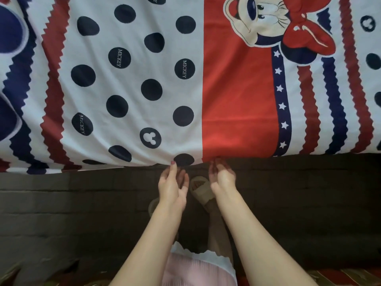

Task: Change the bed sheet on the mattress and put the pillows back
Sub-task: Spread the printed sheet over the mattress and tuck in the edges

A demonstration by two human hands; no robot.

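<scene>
right now both hands are down at the near edge of the bed sheet [144, 79], close together. the sheet is spread over the top of the mattress [288, 182] and covers most of the pic. it's white w/ big dark dots, some w/ "mickey" on them, a wide red band w/ a cartoon mouse and a red bow, a blue strip w/ white stars, and zigzag red & blue stripes at both sides.

the sheet's edge sits along the top of the mattress side, which is dark and quilted. the cloth bunches a bit where the hands meet it, w/ little folds running up from that spot.

left hand [172, 185] is palm up, fingers long and only a bit bent. one fingertip w/ red nail polish touches the sheet edge by a dark dot. it doesn't look like it grips anything.

right hand [221, 178] is blurry. its fingers curl up to the red part of the sheet edge, tips right at the cloth. can't tell if it's pinching the sheet or just touching.

below the hands, between the arms, there's a tan slipper [201, 191] on a foot, next to the mattress side. at the bottom is a pink skirt [198, 269] w/ a white frilly hem.
</scene>
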